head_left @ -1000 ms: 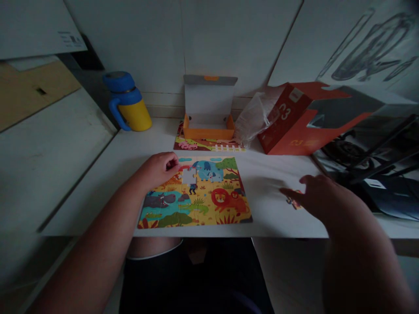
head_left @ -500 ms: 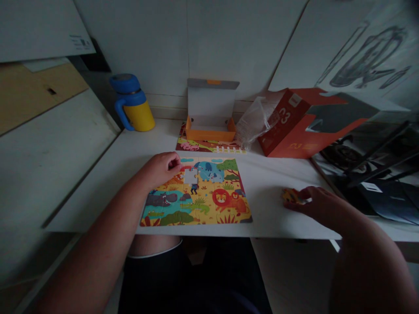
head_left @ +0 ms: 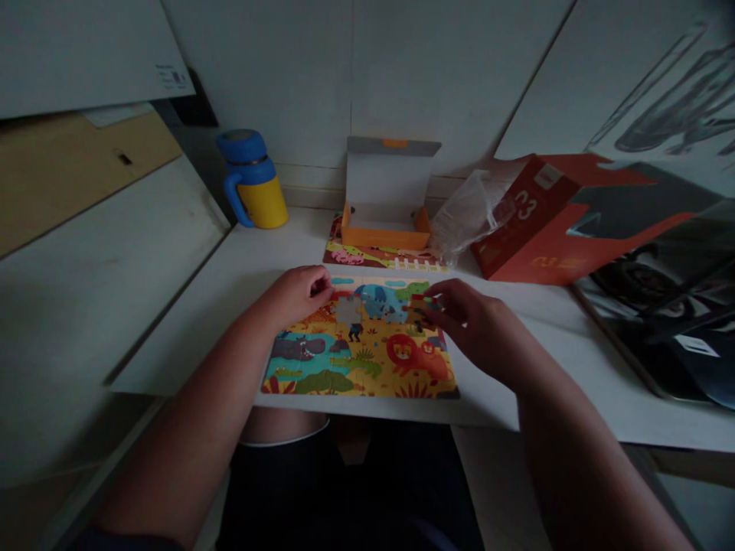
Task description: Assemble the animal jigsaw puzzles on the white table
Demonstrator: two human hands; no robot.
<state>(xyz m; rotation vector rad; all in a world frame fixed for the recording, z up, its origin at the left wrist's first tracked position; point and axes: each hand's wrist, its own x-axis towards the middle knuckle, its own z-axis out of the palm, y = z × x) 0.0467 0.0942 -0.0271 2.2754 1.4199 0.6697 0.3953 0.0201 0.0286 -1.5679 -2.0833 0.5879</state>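
Beyond the puzzle (head_left: pixel 367 375) sit orange box (head_left: pixel 386 237), plastic bag (head_left: pixel 468 218), red carton (head_left: pixel 551 222); right hand (head_left: pixel 482 317) pinching piece (head_left: pixel 421 304), left hand (head_left: pixel 295 295) curled, contents unclear.

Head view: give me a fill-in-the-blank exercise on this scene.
The ____ hand holds a loose puzzle piece.
On the puzzle, the gap lies to the ____ of the elephants.
The red-maned animal on the puzzle is a ____.
The jug's lower half is ____.

Missing words: right; left; lion; yellow.
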